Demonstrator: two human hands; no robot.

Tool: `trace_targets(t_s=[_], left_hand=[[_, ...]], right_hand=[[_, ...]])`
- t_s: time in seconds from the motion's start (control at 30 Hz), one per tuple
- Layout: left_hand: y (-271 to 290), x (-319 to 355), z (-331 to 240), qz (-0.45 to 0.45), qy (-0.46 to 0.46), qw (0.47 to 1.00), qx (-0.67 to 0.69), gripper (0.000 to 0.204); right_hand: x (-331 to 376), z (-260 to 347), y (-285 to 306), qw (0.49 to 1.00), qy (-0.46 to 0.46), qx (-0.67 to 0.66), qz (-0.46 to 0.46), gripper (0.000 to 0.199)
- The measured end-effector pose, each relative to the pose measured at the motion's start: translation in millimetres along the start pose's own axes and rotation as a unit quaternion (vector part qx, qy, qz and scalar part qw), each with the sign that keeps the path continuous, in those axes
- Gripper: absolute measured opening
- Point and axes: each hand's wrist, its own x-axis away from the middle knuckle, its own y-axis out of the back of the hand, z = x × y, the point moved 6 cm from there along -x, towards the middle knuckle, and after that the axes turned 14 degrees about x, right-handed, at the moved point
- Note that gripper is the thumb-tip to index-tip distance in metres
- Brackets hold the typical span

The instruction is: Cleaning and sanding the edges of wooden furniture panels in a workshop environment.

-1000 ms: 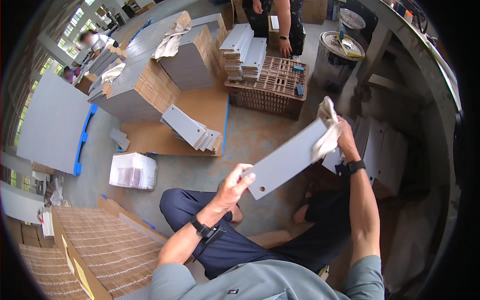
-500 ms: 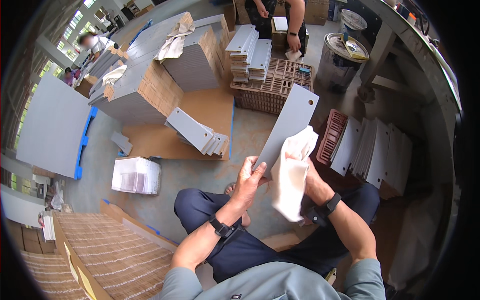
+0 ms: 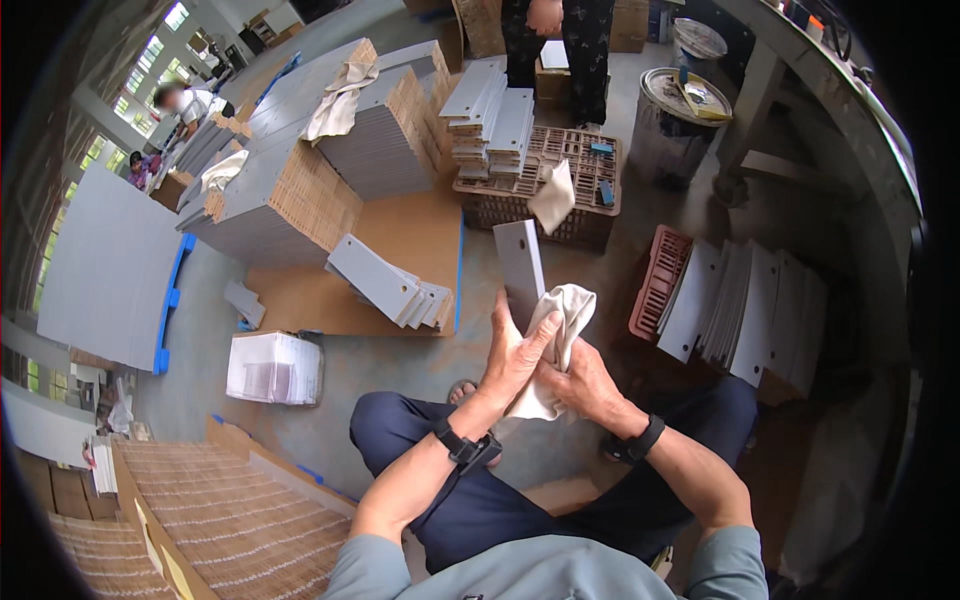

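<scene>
A flat grey board [image 3: 517,262] with a hole near its far end stands tilted up in front of me, one long edge turned to view. My left hand [image 3: 512,352] is closed around its lower part. An off-white cloth [image 3: 573,303] is bunched against the board's right side, gripped by my right hand [image 3: 585,384]. The two hands touch or nearly touch at the board's near end, which the cloth and fingers hide.
Similar boards [image 3: 488,110] are stacked on a brown plastic crate [image 3: 540,205], with another cloth [image 3: 553,197] draped there. A co-worker [image 3: 555,40] stands behind it. More boards [image 3: 740,300] lean at right beside a reddish crate [image 3: 660,270]. Large board stacks [image 3: 270,190] fill the left.
The board has turned from its broad face to its edge and come lower. My right hand has brought the cloth up against it. The co-worker's hand has left the crate.
</scene>
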Motion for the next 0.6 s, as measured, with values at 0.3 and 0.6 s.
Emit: trace_targets(t_s=[0.3, 0.6], left_hand=[[1.1, -4.8, 3.7, -0.022, 0.111, 0.966, 0.231, 0.093], [13.9, 0.2, 30.8, -0.062, 0.179, 0.919, 0.345, 0.075]], right_hand=[[-2.2, 16.8, 0.7, 0.992, 0.097, 0.079, 0.016, 0.074], [3.1, 29.1, -3.6, 0.989, 0.120, 0.066, 0.049, 0.062]])
